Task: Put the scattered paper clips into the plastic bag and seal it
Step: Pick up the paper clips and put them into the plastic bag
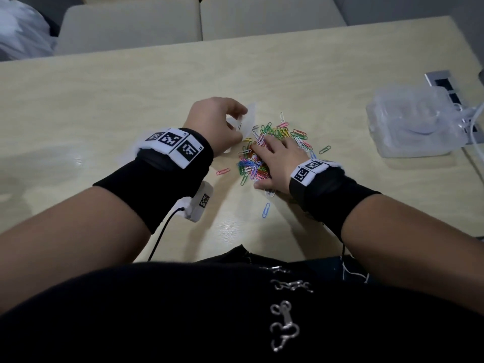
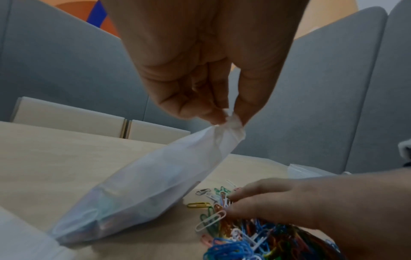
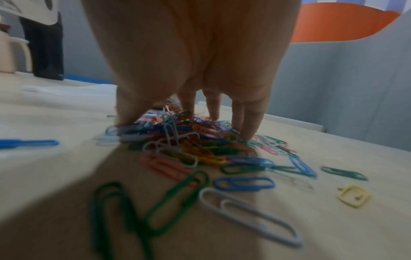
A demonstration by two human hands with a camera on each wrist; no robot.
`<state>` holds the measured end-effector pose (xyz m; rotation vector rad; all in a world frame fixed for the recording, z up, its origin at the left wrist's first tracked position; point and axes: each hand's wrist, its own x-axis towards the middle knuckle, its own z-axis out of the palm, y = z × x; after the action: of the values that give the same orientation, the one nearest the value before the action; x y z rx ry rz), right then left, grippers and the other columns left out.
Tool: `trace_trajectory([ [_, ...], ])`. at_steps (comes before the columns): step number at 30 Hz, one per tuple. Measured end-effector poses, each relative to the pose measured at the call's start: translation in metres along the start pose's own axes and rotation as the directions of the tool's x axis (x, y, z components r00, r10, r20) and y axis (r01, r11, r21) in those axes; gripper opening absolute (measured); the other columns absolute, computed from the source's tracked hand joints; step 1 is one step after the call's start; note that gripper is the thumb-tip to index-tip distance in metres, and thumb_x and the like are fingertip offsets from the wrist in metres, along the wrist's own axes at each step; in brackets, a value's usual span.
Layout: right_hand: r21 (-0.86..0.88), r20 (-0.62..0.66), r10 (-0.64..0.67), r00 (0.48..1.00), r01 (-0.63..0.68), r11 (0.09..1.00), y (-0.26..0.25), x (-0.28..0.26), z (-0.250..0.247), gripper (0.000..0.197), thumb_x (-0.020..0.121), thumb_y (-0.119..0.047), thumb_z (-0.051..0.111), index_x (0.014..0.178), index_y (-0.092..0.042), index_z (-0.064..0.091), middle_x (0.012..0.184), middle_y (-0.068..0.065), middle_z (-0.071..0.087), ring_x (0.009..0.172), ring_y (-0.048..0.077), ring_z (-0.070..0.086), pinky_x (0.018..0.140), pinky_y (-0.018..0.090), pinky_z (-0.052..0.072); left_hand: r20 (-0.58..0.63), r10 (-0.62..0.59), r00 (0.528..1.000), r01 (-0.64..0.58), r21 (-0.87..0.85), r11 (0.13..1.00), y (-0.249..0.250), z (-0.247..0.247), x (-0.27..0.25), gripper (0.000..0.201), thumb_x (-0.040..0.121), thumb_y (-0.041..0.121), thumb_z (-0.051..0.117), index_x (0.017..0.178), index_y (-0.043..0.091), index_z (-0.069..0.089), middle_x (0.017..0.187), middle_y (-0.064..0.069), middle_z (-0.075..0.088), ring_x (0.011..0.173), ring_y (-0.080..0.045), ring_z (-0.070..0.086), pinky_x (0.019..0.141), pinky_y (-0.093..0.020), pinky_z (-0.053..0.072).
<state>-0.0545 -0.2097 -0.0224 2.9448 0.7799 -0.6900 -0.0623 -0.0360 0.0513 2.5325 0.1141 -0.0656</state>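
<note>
Plastic bag (image 2: 142,190) is pinched at its top by the left hand (image 1: 217,124); right hand (image 1: 277,161) lies spread over the clips (image 3: 200,140) mid-tabletop. Risk: a raking sweep scatters clips.

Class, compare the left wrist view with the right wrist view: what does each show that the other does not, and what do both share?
Only the left wrist view shows the left hand pinching the top of the translucent plastic bag, whose bottom rests on the table. Only the right wrist view shows a small yellow square clip lying apart. Both show the right hand on the heap of coloured paper clips on the pale wooden table.
</note>
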Motion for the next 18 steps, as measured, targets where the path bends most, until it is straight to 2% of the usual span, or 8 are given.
trace_trajectory([
  [2,0.010,-0.020,0.000,1.000,0.000,1.000,-0.001,0.006,0.002,0.074,0.086,-0.054,0.058,0.148,-0.029,0.026,0.157,0.003,0.019,0.137,0.037,0.023,0.107,0.047,0.037,0.009,-0.014,1.000,0.014,-0.026,1.000,-0.002,0.000,0.001,0.041,0.074,0.010,0.060,0.111,0.026,0.067,0.103,0.011,0.070,0.082,-0.008,0.066,0.077,-0.013,0.042],
  [4,0.061,-0.109,-0.005,0.994,0.011,0.998,0.001,0.009,0.003,0.051,0.094,-0.034,0.053,0.141,-0.021,0.040,0.147,0.009,0.033,0.128,0.037,0.032,0.098,0.043,0.041,0.017,-0.025,1.000,0.026,-0.046,0.999,-0.006,0.001,0.003,0.037,0.076,0.012,0.062,0.110,0.026,0.067,0.099,0.010,0.070,0.078,-0.006,0.063,0.073,-0.012,0.041],
  [8,0.077,-0.198,0.031,0.980,-0.016,0.997,0.006,0.015,-0.002,0.030,0.090,-0.004,0.046,0.119,-0.009,0.054,0.121,0.015,0.047,0.109,0.035,0.044,0.075,0.037,0.043,0.025,-0.028,0.999,0.030,-0.095,0.995,-0.010,0.005,0.007,0.023,0.081,0.019,0.063,0.103,0.026,0.068,0.086,0.010,0.069,0.069,-0.003,0.059,0.062,0.001,0.036],
  [9,0.080,-0.202,0.032,0.979,-0.016,0.997,0.007,0.016,-0.005,0.030,0.089,-0.001,0.046,0.117,-0.007,0.055,0.117,0.016,0.048,0.106,0.036,0.048,0.074,0.037,0.042,0.031,-0.029,0.999,0.032,-0.116,0.993,-0.010,0.006,0.007,0.021,0.082,0.019,0.062,0.100,0.027,0.068,0.083,0.009,0.071,0.068,-0.003,0.060,0.063,-0.002,0.039],
  [11,0.104,-0.207,0.027,0.978,-0.006,0.995,0.011,0.019,-0.010,0.030,0.088,0.000,0.046,0.115,-0.007,0.058,0.111,0.017,0.053,0.102,0.037,0.055,0.077,0.037,0.045,0.040,-0.049,0.998,0.055,-0.176,0.983,-0.010,0.008,0.009,0.022,0.080,0.015,0.062,0.097,0.027,0.064,0.075,0.007,0.073,0.062,-0.003,0.063,0.064,-0.017,0.051],
  [14,0.157,-0.212,0.079,0.974,-0.046,0.987,0.013,0.020,-0.022,0.030,0.089,-0.003,0.049,0.114,-0.011,0.064,0.110,0.017,0.062,0.101,0.036,0.060,0.084,0.034,0.047,0.055,-0.108,0.993,0.117,-0.196,0.974,-0.009,0.009,0.012,0.021,0.080,0.014,0.065,0.099,0.022,0.062,0.064,0.007,0.070,0.052,-0.010,0.065,0.058,-0.021,0.053],
  [16,0.226,-0.209,0.141,0.968,-0.093,0.970,0.013,0.019,-0.031,0.029,0.090,-0.008,0.052,0.115,-0.015,0.066,0.114,0.014,0.065,0.106,0.033,0.059,0.088,0.031,0.046,0.082,-0.133,0.988,0.147,-0.191,0.971,-0.006,0.009,0.015,0.015,0.081,0.015,0.066,0.094,0.021,0.065,0.066,0.005,0.071,0.058,-0.016,0.069,0.063,-0.024,0.056],
  [18,0.324,-0.208,0.207,0.956,-0.133,0.937,0.014,0.016,-0.041,0.024,0.091,-0.016,0.057,0.111,-0.017,0.069,0.114,0.009,0.068,0.108,0.028,0.060,0.087,0.026,0.044,0.106,-0.142,0.984,0.160,-0.189,0.969,-0.002,0.008,0.017,0.007,0.081,0.014,0.066,0.080,0.021,0.067,0.070,0.000,0.074,0.065,-0.021,0.072,0.070,-0.032,0.060],
])
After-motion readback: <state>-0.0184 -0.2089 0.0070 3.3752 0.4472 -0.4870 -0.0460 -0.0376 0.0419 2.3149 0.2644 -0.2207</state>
